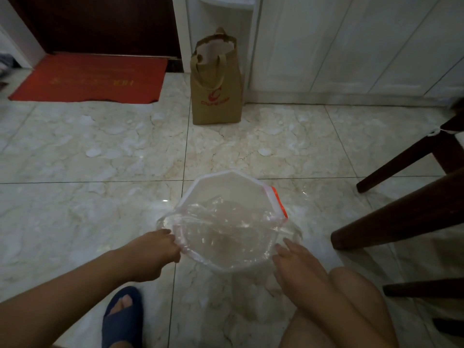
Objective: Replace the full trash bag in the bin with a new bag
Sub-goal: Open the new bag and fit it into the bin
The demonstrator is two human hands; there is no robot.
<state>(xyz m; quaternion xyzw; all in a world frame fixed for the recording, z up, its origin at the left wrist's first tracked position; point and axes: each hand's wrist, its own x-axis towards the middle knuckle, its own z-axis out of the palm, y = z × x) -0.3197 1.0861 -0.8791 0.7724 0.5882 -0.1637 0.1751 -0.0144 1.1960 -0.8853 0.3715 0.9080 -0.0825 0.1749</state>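
- Head view: white bin [221,183] standing on the marble tile floor [100,151], an orange clip [279,202] on its right rim.
- Clear plastic bag [226,229] lying inside the bin, its edge folded over the near rim and bunched at the left.
- Left hand [153,254] at the bin's near-left rim, fingers [173,241] curled and pinching the bag's edge.
- Right hand [296,264] at the near-right rim, fingers [288,243] loosely spread, resting against the bag where it drapes outside; grip on the plastic cannot be told.
- Bag's opening lying between the two hands.
- Brown paper bag [217,94] upright beyond, near white cabinets [351,46]; red doormat [90,79] far left.
- Dark chair legs [391,217] at right; blue slipper [123,320] on a foot below.
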